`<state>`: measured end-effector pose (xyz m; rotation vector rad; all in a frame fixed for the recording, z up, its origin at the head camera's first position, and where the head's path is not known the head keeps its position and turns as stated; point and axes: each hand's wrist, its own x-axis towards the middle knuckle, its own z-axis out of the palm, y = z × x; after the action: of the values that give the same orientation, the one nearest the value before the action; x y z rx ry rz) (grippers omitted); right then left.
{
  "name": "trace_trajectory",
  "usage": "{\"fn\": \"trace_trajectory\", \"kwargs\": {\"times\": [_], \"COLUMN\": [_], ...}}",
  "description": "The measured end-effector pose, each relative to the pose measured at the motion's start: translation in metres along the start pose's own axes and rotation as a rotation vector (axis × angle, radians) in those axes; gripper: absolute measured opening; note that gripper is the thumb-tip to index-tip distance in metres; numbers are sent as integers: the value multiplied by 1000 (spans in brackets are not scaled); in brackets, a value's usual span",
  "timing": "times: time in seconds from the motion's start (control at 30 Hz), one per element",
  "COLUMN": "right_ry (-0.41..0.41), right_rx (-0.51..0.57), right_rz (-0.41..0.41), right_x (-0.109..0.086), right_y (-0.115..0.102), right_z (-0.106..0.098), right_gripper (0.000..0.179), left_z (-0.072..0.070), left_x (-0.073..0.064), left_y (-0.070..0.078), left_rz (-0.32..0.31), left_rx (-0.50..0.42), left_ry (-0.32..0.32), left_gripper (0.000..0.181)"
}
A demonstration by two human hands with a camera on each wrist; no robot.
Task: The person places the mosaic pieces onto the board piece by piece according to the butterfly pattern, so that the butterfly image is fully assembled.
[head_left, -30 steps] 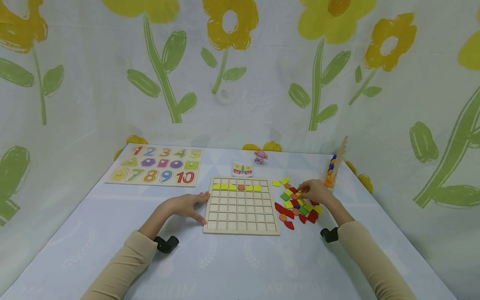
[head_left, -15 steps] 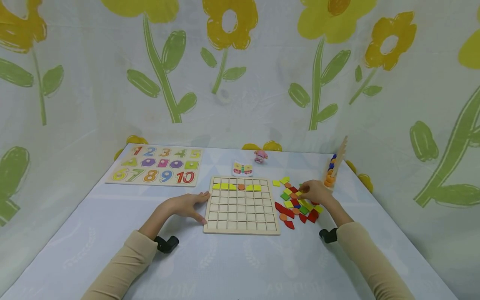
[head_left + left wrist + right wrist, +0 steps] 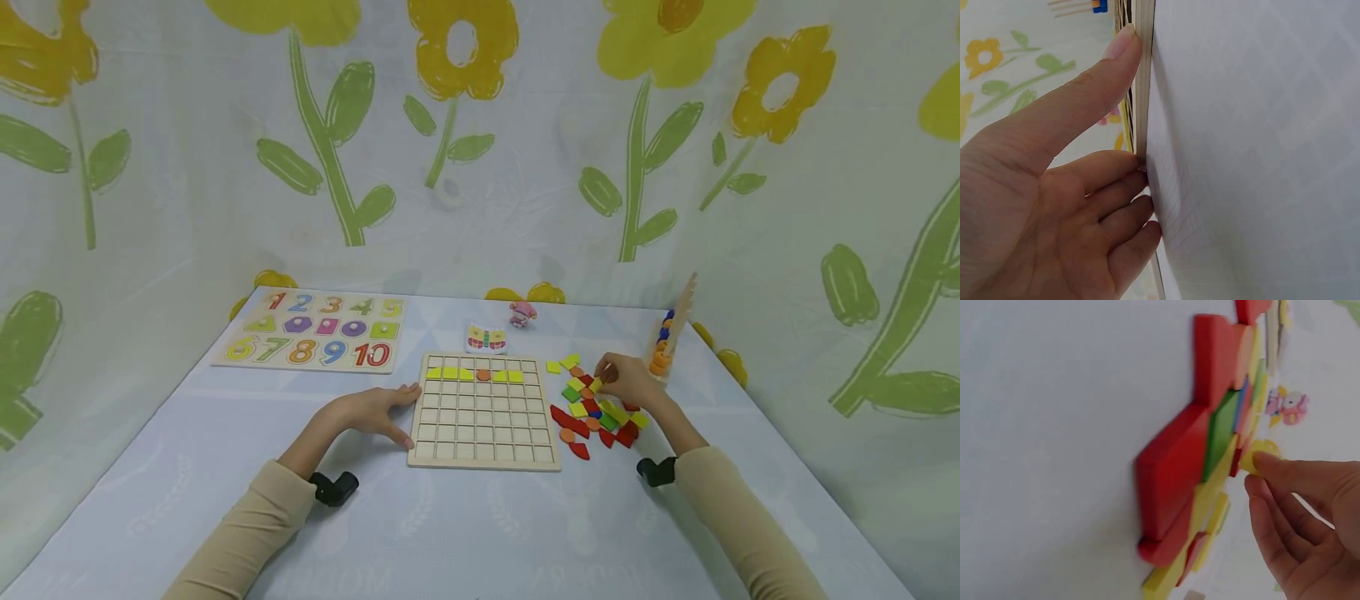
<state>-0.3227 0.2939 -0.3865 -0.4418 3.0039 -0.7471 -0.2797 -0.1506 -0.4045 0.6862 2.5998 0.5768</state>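
My left hand [image 3: 373, 410] lies along the left edge of a wooden grid board [image 3: 483, 465], its thumb and fingers spread and touching that edge. In the left wrist view the thumb [image 3: 1110, 65] rests at the board's edge [image 3: 1142, 81]. One row near the board's far side holds several yellow pieces [image 3: 450, 374] and an orange disc [image 3: 483, 375]. My right hand [image 3: 628, 379] is over the far right part of a pile of coloured pieces [image 3: 589, 406]. Between its thumb and index finger it pinches a yellow piece [image 3: 1266, 447], partly covered by the thumb.
A butterfly pattern card [image 3: 486, 339] and a small pink figurine [image 3: 522, 314] stand beyond the board. A number puzzle [image 3: 307, 333] lies at the back left. A wooden bead stand [image 3: 670, 329] rises just behind my right hand.
My right hand has lifted slightly and its fingers have turned, with the yellow piece now at the fingertips. My left hand has stayed at the board's edge.
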Motion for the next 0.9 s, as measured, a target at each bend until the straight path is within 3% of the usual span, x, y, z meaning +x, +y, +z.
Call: {"fn": "trace_trajectory", "kwargs": {"times": [0.17,0.37,0.6,0.9], "right_ry": [43,28,12,-31], "right_rx": [34,96,95,105], "right_rz": [-68,-133,-215,-210], "right_x": [6,15,24,39], "right_y": [-10,-28,-44,-58], "right_z": [2,13,24,37], "right_gripper": [13,12,13,15], "left_z": [-2,0,0,0], "left_x": [-2,-2,0,1], "left_y": [1,2,2,1], "left_rz": [5,-3,-13,-22], "left_rx": [-8,-5,-14,-9], "left_ry": [0,0,-4,-7], "left_gripper": [99,99,99,99]}}
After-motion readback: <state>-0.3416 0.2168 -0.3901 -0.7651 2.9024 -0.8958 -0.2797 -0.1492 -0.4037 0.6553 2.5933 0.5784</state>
